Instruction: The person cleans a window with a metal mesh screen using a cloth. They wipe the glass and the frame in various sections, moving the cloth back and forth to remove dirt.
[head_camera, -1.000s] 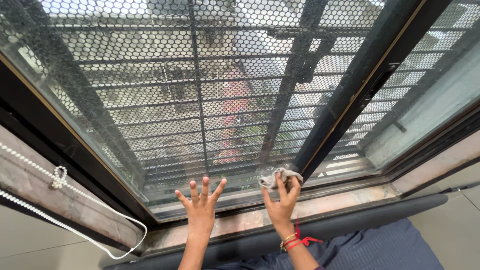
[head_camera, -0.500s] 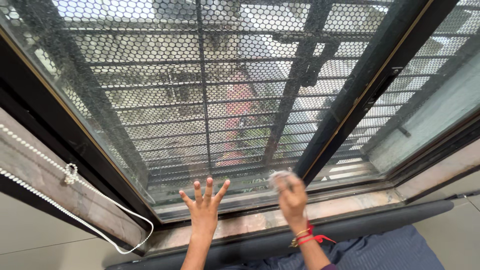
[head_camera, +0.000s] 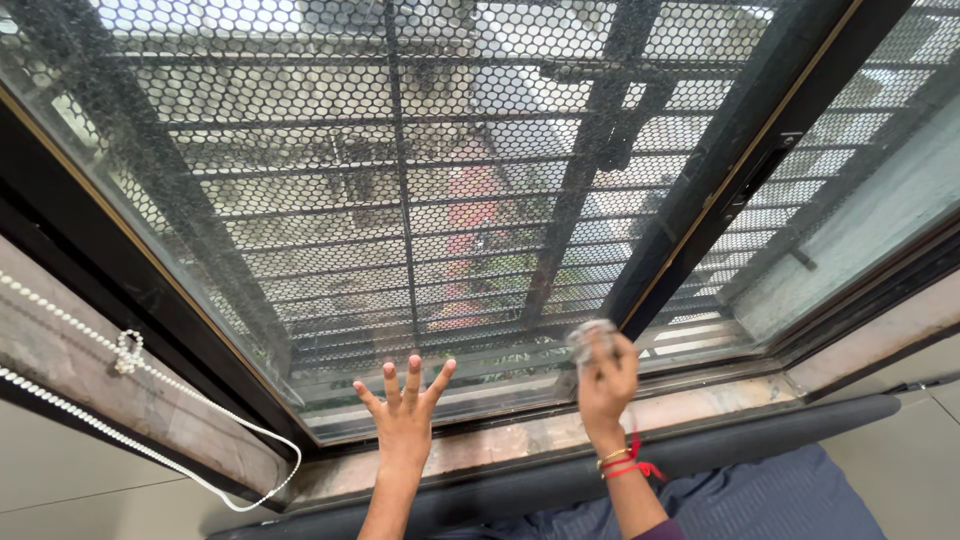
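The right hand (head_camera: 606, 378) bunches a small grey cloth (head_camera: 590, 336) in closed fingers against the lower pane of the dusty glass window (head_camera: 330, 200), beside its black frame post (head_camera: 735, 150), while the left hand (head_camera: 404, 412) presses fingers spread on the glass, so wiping seems underway, calling for firm strokes.

Left hand (head_camera: 403, 412) splayed flat on window glass (head_camera: 330, 250), right hand (head_camera: 606, 378) pressing grey cloth (head_camera: 588, 335) against it

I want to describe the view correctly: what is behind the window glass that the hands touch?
Behind the window glass stands a black honeycomb mesh with horizontal bars. Beyond it, pale buildings and greenery appear blurred. The left hand and the right hand with its grey cloth cover small parts.
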